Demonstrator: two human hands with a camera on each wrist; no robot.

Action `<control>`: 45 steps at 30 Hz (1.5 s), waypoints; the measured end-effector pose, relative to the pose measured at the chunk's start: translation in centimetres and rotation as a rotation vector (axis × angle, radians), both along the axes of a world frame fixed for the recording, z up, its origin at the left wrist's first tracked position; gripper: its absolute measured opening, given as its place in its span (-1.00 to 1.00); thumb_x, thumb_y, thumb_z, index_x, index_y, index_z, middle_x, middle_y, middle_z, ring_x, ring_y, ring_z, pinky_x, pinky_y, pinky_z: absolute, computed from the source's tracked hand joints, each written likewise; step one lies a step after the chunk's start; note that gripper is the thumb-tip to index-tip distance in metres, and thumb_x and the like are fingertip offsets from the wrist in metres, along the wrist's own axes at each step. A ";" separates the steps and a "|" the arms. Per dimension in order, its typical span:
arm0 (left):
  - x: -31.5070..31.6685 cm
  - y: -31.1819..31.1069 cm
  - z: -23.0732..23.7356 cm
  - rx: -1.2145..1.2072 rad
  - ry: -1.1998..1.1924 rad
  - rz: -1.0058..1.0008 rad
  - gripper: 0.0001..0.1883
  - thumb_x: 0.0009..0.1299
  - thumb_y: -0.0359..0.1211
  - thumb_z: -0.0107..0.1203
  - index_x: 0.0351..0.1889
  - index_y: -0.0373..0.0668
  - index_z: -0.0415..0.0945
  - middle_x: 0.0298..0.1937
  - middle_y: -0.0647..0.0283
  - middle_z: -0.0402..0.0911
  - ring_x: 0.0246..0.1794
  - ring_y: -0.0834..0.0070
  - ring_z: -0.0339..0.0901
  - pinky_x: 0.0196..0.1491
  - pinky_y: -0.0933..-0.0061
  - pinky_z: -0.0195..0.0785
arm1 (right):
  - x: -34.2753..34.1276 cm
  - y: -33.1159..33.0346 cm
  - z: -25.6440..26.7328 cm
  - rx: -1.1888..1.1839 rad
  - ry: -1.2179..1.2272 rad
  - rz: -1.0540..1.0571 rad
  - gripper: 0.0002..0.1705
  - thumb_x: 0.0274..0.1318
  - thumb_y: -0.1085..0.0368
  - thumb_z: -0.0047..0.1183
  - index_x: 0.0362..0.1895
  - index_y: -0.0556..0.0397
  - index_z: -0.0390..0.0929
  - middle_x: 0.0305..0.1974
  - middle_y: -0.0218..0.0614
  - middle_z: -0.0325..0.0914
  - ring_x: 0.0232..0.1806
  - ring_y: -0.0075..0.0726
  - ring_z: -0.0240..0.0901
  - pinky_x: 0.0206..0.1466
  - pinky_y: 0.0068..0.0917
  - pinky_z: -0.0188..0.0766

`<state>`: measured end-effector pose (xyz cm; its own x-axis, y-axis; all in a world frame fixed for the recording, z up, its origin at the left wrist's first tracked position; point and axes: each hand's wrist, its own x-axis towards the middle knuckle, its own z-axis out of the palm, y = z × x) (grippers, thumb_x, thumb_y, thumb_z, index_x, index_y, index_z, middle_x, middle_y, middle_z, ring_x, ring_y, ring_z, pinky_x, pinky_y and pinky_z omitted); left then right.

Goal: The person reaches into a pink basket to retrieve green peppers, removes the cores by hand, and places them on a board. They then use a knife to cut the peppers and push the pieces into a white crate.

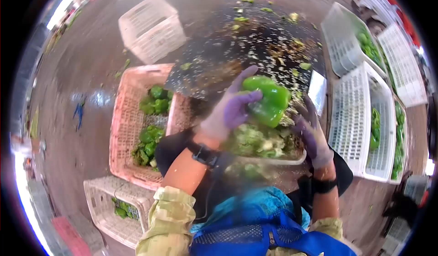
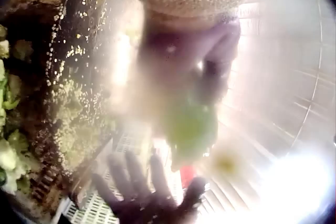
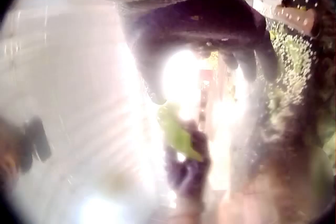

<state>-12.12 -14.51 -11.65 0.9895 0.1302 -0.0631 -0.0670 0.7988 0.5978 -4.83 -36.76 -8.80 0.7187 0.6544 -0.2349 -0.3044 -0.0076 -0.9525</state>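
Observation:
A glossy green pepper (image 1: 269, 101) is gripped by the gloved left hand (image 1: 235, 105), its thumb and fingers around the pepper's left side. To the right of the pepper, the gloved right hand (image 1: 312, 135) has its fingers extended and holds nothing. In the left wrist view the pepper (image 2: 191, 129) is blurred below the left hand (image 2: 184, 56), with the spread right hand (image 2: 149, 198) beyond it. The right wrist view shows the right hand (image 3: 199, 29) close by and the left hand (image 3: 188, 169) with the pepper (image 3: 178, 134).
A seed-strewn dark surface (image 1: 219, 46) lies ahead, with a metal blade-like piece (image 1: 317, 91) at its right. Pale pepper scraps (image 1: 262, 142) fill a tray near the lap. A pink crate (image 1: 123, 123) of peppers stands left; white crates (image 1: 349, 119) with peppers stand right.

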 end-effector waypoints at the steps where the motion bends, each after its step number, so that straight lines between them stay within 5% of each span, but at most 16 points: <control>1: -0.1 -0.4 0.2 0.055 0.014 -0.101 -0.26 0.21 -0.53 0.15 0.36 -0.10 0.08 0.13 0.14 0.41 0.11 0.33 0.42 0.16 0.34 0.34 | -0.5 1.3 3.5 0.134 0.246 0.037 -0.04 0.05 0.14 0.17 0.41 -0.02 -0.16 0.28 -0.01 0.15 0.17 -0.06 0.31 0.18 -0.26 0.32; 4: 0.3 -1.7 1.3 0.513 0.100 -0.193 -0.16 0.12 -0.49 0.18 0.39 -0.12 0.01 0.13 0.10 0.42 0.06 0.32 0.45 0.15 0.40 0.31 | 2.0 2.2 1.4 -0.527 -0.245 0.366 -0.10 -0.12 0.03 0.27 0.29 0.02 0.15 -0.02 -0.08 0.49 -0.06 -0.20 0.46 -0.06 -0.31 0.43; 6: -0.1 -2.1 0.4 0.322 0.142 -0.160 -0.11 0.11 -0.48 0.18 0.41 -0.17 -0.06 0.12 0.03 0.42 0.07 0.24 0.45 0.11 0.29 0.35 | 1.9 2.7 -1.6 -0.336 -0.607 0.250 -0.27 -0.22 0.11 0.30 0.09 0.10 0.37 -0.19 -0.12 0.54 -0.20 -0.31 0.48 -0.11 -0.43 0.42; 8: 0.2 -1.1 -1.2 0.123 0.116 -0.026 -0.29 0.34 -0.32 0.04 0.40 -0.18 -0.05 0.21 0.10 0.34 0.20 0.25 0.33 0.14 0.23 0.33 | 2.5 2.9 -1.3 -0.102 -0.432 0.119 -0.39 -0.16 0.23 0.28 0.05 0.12 0.41 -0.17 -0.17 0.54 -0.15 -0.38 0.46 -0.05 -0.45 0.41; 11: -0.3 -0.1 -0.7 0.209 0.235 0.199 -0.50 0.42 -0.02 -0.12 0.27 0.03 0.25 0.11 0.19 0.39 -0.14 0.39 0.38 -0.04 0.20 0.40 | 1.4 1.4 0.9 0.660 0.291 0.021 -0.39 0.02 0.20 0.22 0.16 0.04 0.32 -0.10 -0.23 0.53 -0.10 -0.42 0.50 -0.12 -0.47 0.49; 13: 0.3 3.7 -5.1 -0.225 0.064 -0.230 -0.42 0.33 0.02 -0.02 0.26 0.01 0.28 0.17 0.12 0.37 0.04 0.19 0.37 0.11 0.09 0.31 | 1.2 2.3 -3.5 0.912 0.712 0.033 -0.32 -0.01 0.14 0.25 0.20 -0.03 0.28 -0.07 -0.23 0.53 -0.08 -0.29 0.52 -0.15 -0.33 0.53; 15: 0.5 1.4 -5.9 1.102 0.065 -0.044 -0.33 0.18 -0.03 0.11 0.26 -0.03 0.28 0.26 0.01 0.28 0.24 -0.01 0.18 0.30 0.11 0.05 | 0.7 3.9 -4.8 -0.123 0.262 0.101 -0.28 -0.09 0.14 0.33 0.15 0.10 0.34 -0.05 -0.23 0.49 -0.19 -0.40 0.47 -0.14 -0.41 0.45; 17: 0.9 0.6 -5.8 1.678 0.074 0.100 -0.32 0.16 -0.06 0.14 0.25 -0.05 0.27 0.27 0.00 0.26 0.32 -0.05 0.12 0.31 0.12 0.05 | 0.2 4.0 -7.7 -0.160 0.287 0.100 -0.28 -0.15 0.12 0.38 0.08 0.21 0.39 -0.09 -0.25 0.50 -0.17 -0.38 0.46 -0.10 -0.49 0.41; 23: 0.7 -1.1 -0.9 0.171 0.381 0.163 -0.45 0.42 0.01 -0.21 0.30 0.01 0.13 0.26 0.22 0.28 0.11 0.35 0.32 -0.14 0.21 0.40 | 5.2 -4.6 -3.6 -0.434 -0.334 -0.206 -0.27 -0.04 0.02 0.19 0.17 0.15 0.31 0.00 -0.23 0.43 -0.06 -0.19 0.39 0.02 -0.29 0.35; 24: 0.7 1.8 -6.3 0.111 0.095 -0.066 -0.49 0.43 -0.02 -0.20 0.29 0.03 0.17 0.25 0.28 0.30 0.06 0.39 0.34 -0.10 0.27 0.36 | 6.3 -6.3 -2.3 -0.366 -0.365 -0.207 -0.29 0.00 0.03 0.14 0.19 0.15 0.29 0.04 -0.23 0.40 -0.01 -0.19 0.35 0.06 -0.29 0.31; 26: -0.7 -1.9 1.8 0.395 0.284 0.086 -0.42 0.44 0.04 -0.19 0.33 -0.02 0.16 0.31 0.29 0.26 0.24 0.34 0.26 0.22 0.20 0.14 | 7.5 -8.3 -1.0 -0.139 -0.245 -0.237 -0.33 0.08 0.05 0.04 0.23 0.13 0.25 0.11 -0.23 0.33 0.08 -0.19 0.28 0.14 -0.29 0.24; 29: -0.2 -0.3 -2.6 0.088 0.300 0.116 -0.42 0.41 -0.09 -0.08 0.36 -0.02 0.09 0.29 0.27 0.27 0.15 0.35 0.33 0.16 0.26 0.20 | 10.5 -10.5 -0.3 0.441 0.165 -0.288 -0.38 0.20 0.07 -0.11 0.28 0.10 0.19 0.23 -0.24 0.23 0.21 -0.20 0.18 0.26 -0.29 0.14; 32: 1.1 0.8 0.3 -0.090 0.301 0.237 -0.48 0.40 -0.07 -0.07 0.29 0.08 0.18 0.23 0.32 0.32 0.09 0.42 0.32 0.10 0.16 0.19 | 8.6 -4.0 0.8 0.378 0.460 -0.523 -0.43 0.32 0.10 -0.26 0.33 0.08 0.12 0.34 -0.24 0.12 0.34 -0.20 0.07 0.37 -0.28 0.03; 33: 0.7 2.2 2.0 -0.105 0.297 0.265 -0.55 0.39 -0.10 -0.08 0.24 0.10 0.24 0.14 0.33 0.38 0.03 0.41 0.36 0.07 0.15 0.20 | 11.4 -4.8 -4.6 0.501 0.185 0.074 -0.46 0.31 0.13 -0.22 0.32 0.03 0.16 0.30 -0.25 0.19 0.28 -0.17 0.18 0.32 -0.24 0.13; 39: -7.8 16.4 6.0 0.502 0.088 0.359 -0.55 0.44 -0.22 -0.09 0.25 -0.13 0.24 0.13 0.21 0.42 0.05 0.35 0.44 0.04 0.25 0.40 | 3.1 7.8 -5.4 0.139 0.170 0.131 -0.45 0.28 0.22 -0.10 0.32 -0.02 0.14 0.17 -0.32 0.35 0.08 -0.29 0.41 0.14 -0.32 0.34; 45: -22.0 31.8 -5.0 1.176 0.649 0.307 -0.46 0.35 -0.16 0.06 0.24 -0.16 0.26 0.10 0.22 0.46 0.01 0.49 0.45 -0.05 0.62 0.40 | 3.4 8.8 -9.3 -0.214 0.100 -0.025 -0.49 0.25 0.29 -0.10 0.29 0.03 0.22 0.21 -0.36 0.28 0.04 -0.28 0.42 0.07 -0.40 0.38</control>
